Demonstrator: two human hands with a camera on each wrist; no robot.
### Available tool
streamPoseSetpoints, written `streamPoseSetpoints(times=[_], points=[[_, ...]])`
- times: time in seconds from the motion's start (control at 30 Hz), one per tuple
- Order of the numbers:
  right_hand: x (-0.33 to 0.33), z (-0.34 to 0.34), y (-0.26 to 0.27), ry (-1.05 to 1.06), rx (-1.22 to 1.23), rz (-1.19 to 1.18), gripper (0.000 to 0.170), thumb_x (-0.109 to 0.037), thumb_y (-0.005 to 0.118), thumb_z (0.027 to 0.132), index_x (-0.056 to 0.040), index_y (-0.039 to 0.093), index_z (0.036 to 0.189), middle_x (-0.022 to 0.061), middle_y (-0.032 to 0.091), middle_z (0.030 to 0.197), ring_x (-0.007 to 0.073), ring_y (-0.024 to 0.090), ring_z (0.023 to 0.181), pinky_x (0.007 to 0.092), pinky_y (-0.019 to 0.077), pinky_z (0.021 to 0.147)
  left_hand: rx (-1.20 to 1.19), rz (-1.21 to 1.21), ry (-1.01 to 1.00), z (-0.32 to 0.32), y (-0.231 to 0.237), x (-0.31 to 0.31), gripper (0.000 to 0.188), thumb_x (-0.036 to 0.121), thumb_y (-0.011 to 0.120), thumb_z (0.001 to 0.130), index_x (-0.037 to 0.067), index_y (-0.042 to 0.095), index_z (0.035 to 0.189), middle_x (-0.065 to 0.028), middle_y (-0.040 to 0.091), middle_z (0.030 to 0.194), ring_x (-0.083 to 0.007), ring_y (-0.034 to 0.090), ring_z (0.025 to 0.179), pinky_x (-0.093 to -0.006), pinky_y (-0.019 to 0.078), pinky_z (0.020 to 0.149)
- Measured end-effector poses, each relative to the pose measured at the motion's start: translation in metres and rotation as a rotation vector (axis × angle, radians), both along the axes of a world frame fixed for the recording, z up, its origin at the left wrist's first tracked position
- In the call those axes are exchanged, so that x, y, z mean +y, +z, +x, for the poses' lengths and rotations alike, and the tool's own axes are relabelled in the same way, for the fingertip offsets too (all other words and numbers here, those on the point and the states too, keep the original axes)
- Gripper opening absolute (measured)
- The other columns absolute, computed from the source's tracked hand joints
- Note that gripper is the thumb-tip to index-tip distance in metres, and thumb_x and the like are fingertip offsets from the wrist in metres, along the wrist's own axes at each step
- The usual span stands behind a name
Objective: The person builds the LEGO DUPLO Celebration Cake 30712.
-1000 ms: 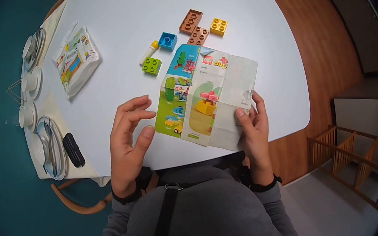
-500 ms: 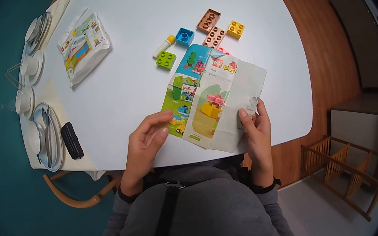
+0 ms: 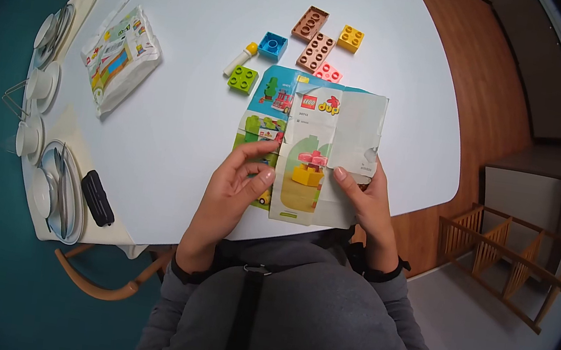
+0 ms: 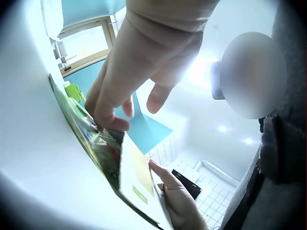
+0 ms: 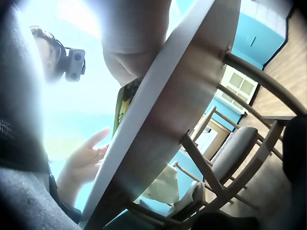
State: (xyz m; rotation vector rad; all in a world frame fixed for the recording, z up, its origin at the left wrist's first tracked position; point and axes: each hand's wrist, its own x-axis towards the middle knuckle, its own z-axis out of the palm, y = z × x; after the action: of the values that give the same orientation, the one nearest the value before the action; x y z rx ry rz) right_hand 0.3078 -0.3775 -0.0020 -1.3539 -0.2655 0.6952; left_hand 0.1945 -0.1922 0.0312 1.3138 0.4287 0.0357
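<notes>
A creased, folded Lego Duplo instruction leaflet [image 3: 312, 126] lies open in front of me, its middle panel showing a pink and yellow model. My right hand [image 3: 375, 212] grips its right edge, thumb on top. My left hand [image 3: 229, 189] rests bent fingers on the left panel by the fold, the thumb apart from them. In the left wrist view, the left hand [image 4: 129, 72] has its fingertips right at the raised edge of a leaflet panel. Beyond the leaflet lie a green brick [image 3: 243, 79], a blue brick [image 3: 273, 46], a yellow brick [image 3: 350, 38] and a partly covered pink brick [image 3: 328, 73].
Two brown bricks [image 3: 316, 52] and a white tube with a yellow top [image 3: 240, 60] lie near the others. A Duplo bag [image 3: 122, 58] stands to the left. Stacked plates [image 3: 78, 219], cups [image 3: 30, 138] and a black case [image 3: 98, 198] line the table's left side.
My left hand has moved right, from beside the leaflet onto its left panel by the fold. The right hand keeps its grip, its thumb now farther in. More of the pink brick shows.
</notes>
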Motion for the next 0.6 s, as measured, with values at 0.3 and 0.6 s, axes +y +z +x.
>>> streamPoseSetpoints(times=[0.3, 0.6], points=[[-0.0011, -0.0014, -0.0078, -0.044, -0.021, 0.028, 0.048, -0.016, 0.063, 0.089, 0.0023, 0.042, 0.128, 0.0109, 0.058, 0.115, 0.0164, 0.056, 0.104, 0.03, 0.0444, 0.09, -0.033, 0.045, -0.02, -0.0031, -0.0028, -0.0038, 0.032, 0.01, 0.056, 0.091, 0.001, 0.052, 0.122, -0.0099, 0.042, 0.133, -0.0083, 0.052, 0.094, -0.0237, 0.0432, 0.084], [0.0014, -0.0061, -0.006, -0.126, -0.055, 0.044, 0.048, -0.02, 0.058, 0.093, 0.0001, 0.039, 0.133, 0.0102, 0.052, 0.123, 0.015, 0.048, 0.114, 0.0299, 0.0387, 0.096, -0.051, 0.292, -0.039, -0.0019, -0.0092, -0.0035, 0.041, 0.012, 0.064, 0.087, 0.0, 0.052, 0.124, -0.0137, 0.043, 0.124, -0.0173, 0.051, 0.103, -0.029, 0.0443, 0.087]])
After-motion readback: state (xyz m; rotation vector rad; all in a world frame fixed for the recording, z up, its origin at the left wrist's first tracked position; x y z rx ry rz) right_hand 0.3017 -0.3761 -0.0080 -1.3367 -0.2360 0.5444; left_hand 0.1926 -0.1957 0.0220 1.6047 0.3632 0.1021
